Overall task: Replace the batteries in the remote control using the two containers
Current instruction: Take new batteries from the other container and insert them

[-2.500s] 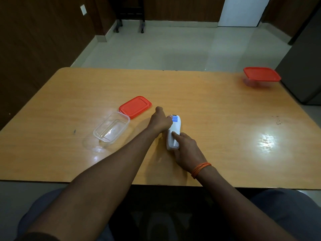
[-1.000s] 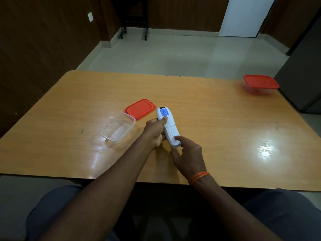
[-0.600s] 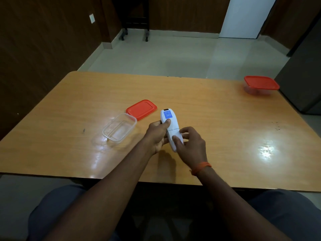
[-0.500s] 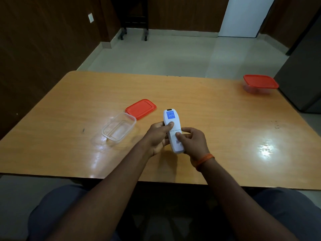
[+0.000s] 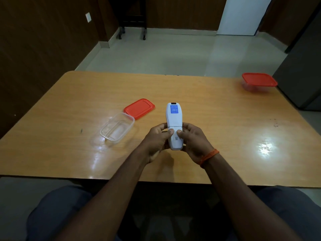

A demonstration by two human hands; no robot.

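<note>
Gripping the white remote control (image 5: 174, 126) back-up, left hand (image 5: 156, 141) and right hand (image 5: 192, 141) both clasp its near end, thumbs on the cover.

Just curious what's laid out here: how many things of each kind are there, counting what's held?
Containers: 2, open clear container, closed container
Loose red lid: 1
Remote control: 1
Total: 4

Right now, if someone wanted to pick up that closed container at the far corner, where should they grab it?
Probably from above, across the short sides of the closed container, gripping just under the red lid's overhanging rim. It sits flat and upright near the table corner, with free space around it on the table.
</note>
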